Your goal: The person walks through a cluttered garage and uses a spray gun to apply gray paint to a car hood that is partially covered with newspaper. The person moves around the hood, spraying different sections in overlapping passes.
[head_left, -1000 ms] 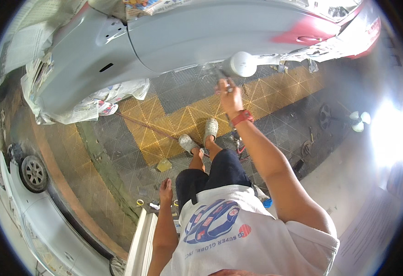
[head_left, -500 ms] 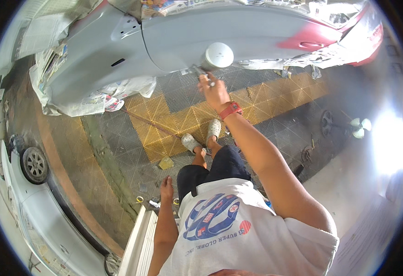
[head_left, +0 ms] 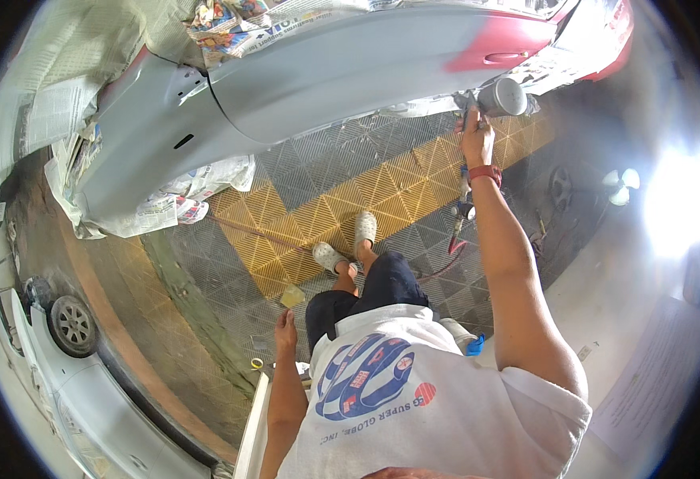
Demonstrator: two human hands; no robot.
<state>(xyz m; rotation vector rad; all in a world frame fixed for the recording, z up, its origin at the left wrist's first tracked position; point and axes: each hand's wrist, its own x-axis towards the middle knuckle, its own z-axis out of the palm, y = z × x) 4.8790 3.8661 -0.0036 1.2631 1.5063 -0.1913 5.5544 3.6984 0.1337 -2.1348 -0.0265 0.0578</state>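
Note:
A spray gun [head_left: 504,97] with a round grey cup is in my right hand [head_left: 478,145], whose fingers are wrapped round its handle. It is held out to the right, beside the lower part of the car body [head_left: 342,72]. The body is mostly matte grey, with a red patch [head_left: 505,46] near the door handle at the far right. A hose fitting [head_left: 466,210] hangs below my right hand, and a dark red hose [head_left: 455,254] trails from it. My left hand [head_left: 285,329] hangs low by my side, empty, its fingers loosely extended.
Newspaper masking [head_left: 146,209] covers the wheel area and the car's upper edge. Yellow and grey grid tiles [head_left: 342,191] make up the floor. Another car [head_left: 118,415] stands at the left. A small fan [head_left: 621,186] is at the right, near a bright light. A tape roll [head_left: 256,363] lies near my left hand.
My right hand has carried the spray gun rightward along the car, toward the red area. The view has shifted slightly. My left hand stays by my side.

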